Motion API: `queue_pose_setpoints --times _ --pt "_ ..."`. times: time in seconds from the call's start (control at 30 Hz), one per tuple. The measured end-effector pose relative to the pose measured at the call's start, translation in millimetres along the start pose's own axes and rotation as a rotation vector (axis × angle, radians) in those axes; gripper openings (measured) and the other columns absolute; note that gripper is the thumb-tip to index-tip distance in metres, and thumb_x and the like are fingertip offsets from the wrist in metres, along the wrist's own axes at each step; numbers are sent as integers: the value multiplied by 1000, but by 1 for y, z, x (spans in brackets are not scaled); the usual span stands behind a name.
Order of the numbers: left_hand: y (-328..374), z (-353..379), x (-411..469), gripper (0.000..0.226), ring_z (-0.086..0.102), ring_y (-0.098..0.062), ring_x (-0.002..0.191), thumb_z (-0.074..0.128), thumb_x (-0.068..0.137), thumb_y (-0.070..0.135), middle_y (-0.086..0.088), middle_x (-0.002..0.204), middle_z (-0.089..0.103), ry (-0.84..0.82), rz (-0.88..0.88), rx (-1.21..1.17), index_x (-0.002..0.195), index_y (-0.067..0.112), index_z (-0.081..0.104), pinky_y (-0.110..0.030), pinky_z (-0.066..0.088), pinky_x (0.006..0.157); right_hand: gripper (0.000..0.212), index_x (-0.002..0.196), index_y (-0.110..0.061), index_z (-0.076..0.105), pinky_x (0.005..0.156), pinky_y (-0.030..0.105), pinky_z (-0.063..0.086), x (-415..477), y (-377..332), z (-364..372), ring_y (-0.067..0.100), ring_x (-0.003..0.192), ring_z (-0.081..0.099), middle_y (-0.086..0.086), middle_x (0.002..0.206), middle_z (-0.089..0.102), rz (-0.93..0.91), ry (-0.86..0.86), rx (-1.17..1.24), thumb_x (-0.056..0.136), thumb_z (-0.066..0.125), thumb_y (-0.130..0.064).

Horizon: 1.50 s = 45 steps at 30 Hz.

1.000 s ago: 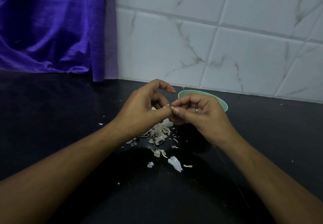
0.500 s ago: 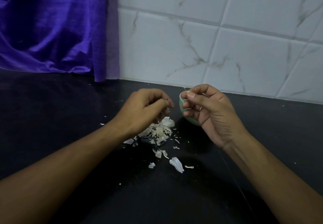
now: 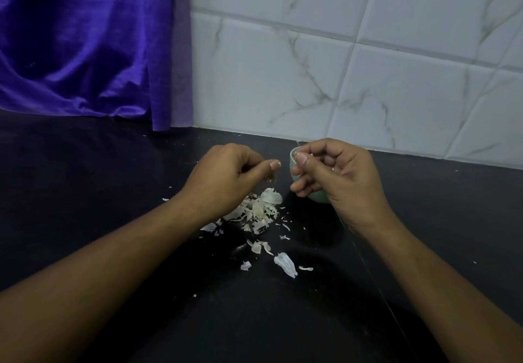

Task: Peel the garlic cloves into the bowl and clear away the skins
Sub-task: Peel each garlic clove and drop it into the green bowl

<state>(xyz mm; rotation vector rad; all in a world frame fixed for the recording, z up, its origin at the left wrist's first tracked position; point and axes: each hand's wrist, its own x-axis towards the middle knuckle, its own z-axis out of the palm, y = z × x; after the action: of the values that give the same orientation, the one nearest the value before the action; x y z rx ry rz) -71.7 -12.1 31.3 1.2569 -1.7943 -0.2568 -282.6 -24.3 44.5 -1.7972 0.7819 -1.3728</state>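
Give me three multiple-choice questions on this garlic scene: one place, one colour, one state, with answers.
1. Where is the bowl?
A. beside the curtain
B. behind the right hand
C. at the counter's front edge
2. What colour is the curtain?
A. purple
B. red
C. yellow
3. The garlic skins are:
A. bagged
B. on a plate
C. scattered on the counter
Answers: B, the right hand partly hides it; A, purple folds hang at upper left; C, loose flakes lie on the dark top.
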Motion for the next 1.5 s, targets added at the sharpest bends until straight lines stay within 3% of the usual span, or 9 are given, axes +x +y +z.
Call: queue_pose_setpoints --times 0.13,0.27,0.6,0.73,0.93,1.07,1.17,1.37,1.5 --pt "0 1 -1 8 66 0 61 75 93 40 17 65 71 -64 18 19 90 35 80 -38 60 73 16 112 -8 72 66 35 63 4 -2 -7 25 74 76 11 97 78 -49 46 -62 103 59 -5" --pt "2 1 -2 47 55 -6 49 73 89 59 7 53 62 41 38 71 61 21 64 -38 53 58 8 101 -6 66 75 36 63 7 -5 -16 29 75 77 11 87 77 -79 163 -61 96 70 -4" --pt "-1 9 -5 23 70 1 76 59 103 23 17 82 76 -108 52 23 114 33 76 -39 59 81 20 100 -8 78 79 31 59 23 17 -49 10 83 76 -2 86 78 -142 300 -437 103 64 -23" --pt "1 8 -6 19 71 0 76 64 100 23 20 81 76 -122 45 14 106 33 78 -38 60 80 50 101 6 67 84 46 50 28 30 -56 30 92 66 23 98 71 -72 168 -707 109 49 -40" --pt "3 -3 -2 44 56 -12 50 81 82 55 4 54 63 -10 -7 68 63 19 66 -35 51 59 13 96 -16 78 83 28 54 23 11 -47 10 99 68 -6 101 72 -281 288 -555 99 69 -24" --pt "2 -9 2 28 60 -11 64 83 84 30 3 70 65 -6 18 68 70 21 60 -34 50 63 29 70 -12 71 67 26 46 8 3 -19 15 77 65 1 81 66 -321 116 -456 94 76 -26" --pt "1 -9 3 25 58 -3 56 60 84 0 6 67 69 -80 -14 70 72 22 65 -29 47 60 33 90 -13 77 61 20 44 -1 3 -1 13 58 63 4 72 67 -165 -185 -422 105 56 -33" --pt "-10 -7 6 33 66 -8 71 49 98 9 8 77 72 -192 -59 52 92 30 74 -39 58 76 39 118 -23 74 58 19 41 -8 22 9 2 57 51 -9 91 66 58 -549 -565 84 85 -39" --pt "-14 -4 7 16 64 -3 64 59 102 29 13 64 67 -153 -25 107 101 31 75 -39 58 72 13 101 -22 80 59 13 38 -8 25 13 3 58 54 -5 89 64 3 -575 -604 89 82 -26"
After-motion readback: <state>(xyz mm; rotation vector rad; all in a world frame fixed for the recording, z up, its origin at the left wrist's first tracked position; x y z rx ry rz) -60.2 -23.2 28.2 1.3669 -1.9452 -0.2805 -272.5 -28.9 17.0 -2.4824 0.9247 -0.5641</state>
